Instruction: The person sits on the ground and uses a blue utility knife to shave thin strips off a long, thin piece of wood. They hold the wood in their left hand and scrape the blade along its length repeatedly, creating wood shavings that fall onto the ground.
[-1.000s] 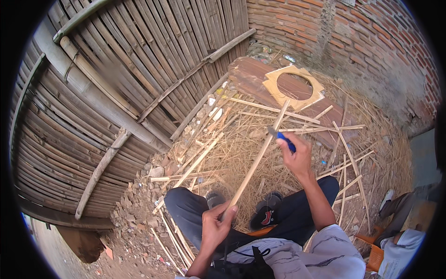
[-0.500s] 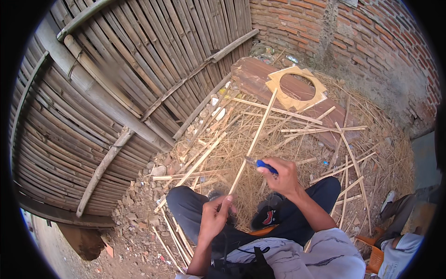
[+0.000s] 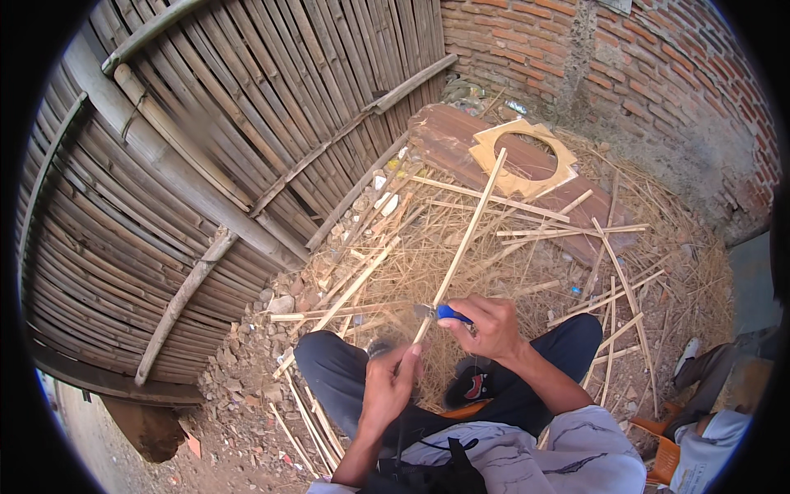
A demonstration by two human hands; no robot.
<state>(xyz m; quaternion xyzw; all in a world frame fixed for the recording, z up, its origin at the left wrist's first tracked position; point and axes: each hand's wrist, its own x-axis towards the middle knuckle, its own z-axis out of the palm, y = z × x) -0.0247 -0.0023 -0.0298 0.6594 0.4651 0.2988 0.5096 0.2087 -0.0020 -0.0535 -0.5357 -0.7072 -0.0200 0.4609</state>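
Observation:
A long pale bamboo strip [image 3: 469, 237] slants up and away from my lap. Its near end is pinched in my left hand [image 3: 390, 383]. My right hand [image 3: 487, 328] is wrapped round the blue handle of a knife [image 3: 450, 312]; the blade, smeared by motion, lies against the strip a little beyond my left fingers. Thin straw-like shavings [image 3: 395, 284] cover the ground around and beyond my hands.
Loose bamboo strips [image 3: 494, 198] lie scattered ahead and at both sides. A brown board [image 3: 444, 136] bears a cut-out yellowish sheet [image 3: 563, 175]. A bamboo wall [image 3: 271, 107] stands left, a brick wall [image 3: 642, 107] behind. At right sits another person [image 3: 716, 445].
My right hand with the knife has moved down the strip, nearer my left hand. The strip's far end has swung slightly right and up.

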